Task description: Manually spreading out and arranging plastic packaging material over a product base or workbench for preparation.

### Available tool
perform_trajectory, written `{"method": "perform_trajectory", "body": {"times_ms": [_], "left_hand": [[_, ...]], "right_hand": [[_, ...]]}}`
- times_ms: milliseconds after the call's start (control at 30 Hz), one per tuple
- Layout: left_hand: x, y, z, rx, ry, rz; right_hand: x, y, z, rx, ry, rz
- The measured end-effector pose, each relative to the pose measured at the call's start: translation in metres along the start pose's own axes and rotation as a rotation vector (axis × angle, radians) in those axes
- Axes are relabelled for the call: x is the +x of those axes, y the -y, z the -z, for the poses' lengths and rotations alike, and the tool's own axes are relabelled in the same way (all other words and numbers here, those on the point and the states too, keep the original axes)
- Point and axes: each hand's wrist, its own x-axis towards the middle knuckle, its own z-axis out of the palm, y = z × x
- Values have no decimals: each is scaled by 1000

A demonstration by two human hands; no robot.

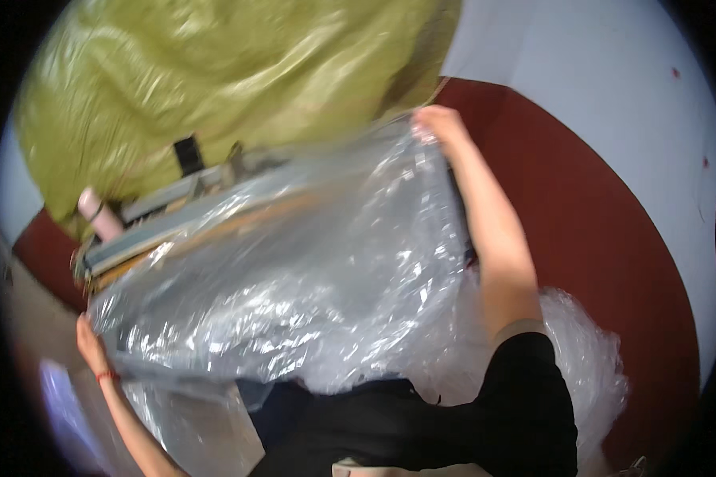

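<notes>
On the near side of the long bench unit (139, 244), clear plastic film (278, 310) is held spread between both hands, overlapping part of the unit in view; can't tell if they touch. Left hand (92, 350), off the unit's near left, has its fingers pinching one edge; right hand (439, 129), past the unit's right end, has its fingers pinching the far corner. Risks: film looks thin and wrinkled, so uneven pull could crease or tear it at a pinch point. Its far edge could snag on the black upright piece (188, 156) at the unit's back, or sweep over the pink bottle (101, 216) at the unit's left end and tip it. Loose plastic heap (585, 358), near right of the unit, could tangle with the film if dragged. Containers: bottle is opaque, contents unknown. Film may be a bag; can't tell, nothing evident inside.
</notes>
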Motion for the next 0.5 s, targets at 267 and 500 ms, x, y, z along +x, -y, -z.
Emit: {"method": "perform_trajectory", "body": {"times_ms": [267, 500], "left_hand": [[-194, -95, 15, 34, 1405, 366], [-299, 51, 78, 395, 1607, 500]], "right_hand": [[-20, -49, 234, -654, -484, 178], [-49, -65, 366, -247, -584, 5]]}}
